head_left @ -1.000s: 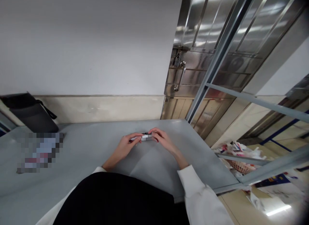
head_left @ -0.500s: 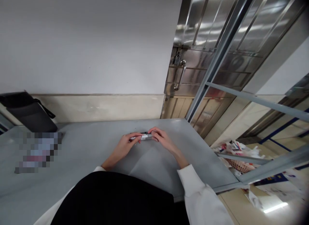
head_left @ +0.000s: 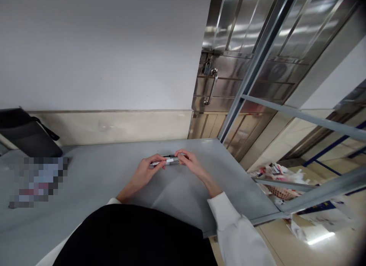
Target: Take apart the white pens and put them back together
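I am holding a slim grey-and-white pen-shaped object level just above the smooth grey metal desk, my left hand keeping its grip closed on one end and my right hand on the other. Since a second ago both hands are barely shifting, so I am judging the handling unfinished.

No lettering, label or number can be read.
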Demonstrator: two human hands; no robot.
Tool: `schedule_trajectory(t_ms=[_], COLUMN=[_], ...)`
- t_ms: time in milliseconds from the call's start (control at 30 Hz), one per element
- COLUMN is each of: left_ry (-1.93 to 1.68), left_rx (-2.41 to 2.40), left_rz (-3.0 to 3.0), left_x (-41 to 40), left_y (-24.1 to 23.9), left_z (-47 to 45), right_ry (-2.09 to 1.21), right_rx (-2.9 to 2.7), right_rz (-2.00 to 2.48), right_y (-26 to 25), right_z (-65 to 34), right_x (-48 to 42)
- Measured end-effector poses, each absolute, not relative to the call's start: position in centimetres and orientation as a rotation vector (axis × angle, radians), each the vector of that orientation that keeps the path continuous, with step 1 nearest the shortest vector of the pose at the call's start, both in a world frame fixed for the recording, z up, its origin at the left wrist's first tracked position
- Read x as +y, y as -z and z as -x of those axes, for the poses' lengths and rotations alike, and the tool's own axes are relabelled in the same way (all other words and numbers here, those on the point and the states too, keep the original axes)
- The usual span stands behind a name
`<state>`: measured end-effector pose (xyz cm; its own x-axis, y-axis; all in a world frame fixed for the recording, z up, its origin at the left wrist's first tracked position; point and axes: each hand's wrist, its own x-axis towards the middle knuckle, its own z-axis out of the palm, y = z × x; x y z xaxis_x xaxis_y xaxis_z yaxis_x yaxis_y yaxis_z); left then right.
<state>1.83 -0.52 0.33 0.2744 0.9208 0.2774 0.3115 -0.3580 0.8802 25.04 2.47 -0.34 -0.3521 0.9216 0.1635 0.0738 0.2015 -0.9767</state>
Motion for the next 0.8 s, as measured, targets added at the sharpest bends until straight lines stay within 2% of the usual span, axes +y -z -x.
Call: schedule_trajectory(t_ms=[133, 267, 433, 800], left_ry=[-1.099, -1.213, -1.221, -1.121], left_rx=[1.095, 1.019, 0.907, 0.9], left_rz=[-1.691, -1.565, -1.605, -1.7], left_x=[-0.5, -0.2, -0.1, -0.4], left_y=[-0.6, -0.5, -0.3, 0.2], left_z=[-2.1, -2.4, -2.5, -2.3], right_ry=[-1.314, -1.22, -1.078, -1.144], right_rx=[-1.617, -1.707, -1.723, -1.622], right_rz=[0.913, 0.853, 0.787, 0.744], right_y=[0.7, 0.1, -1.5, -1.8], right_z=[-25.0, -24.3, -22.1, -19.3], right_x=[2.7, 2.4, 1.7, 2.6])
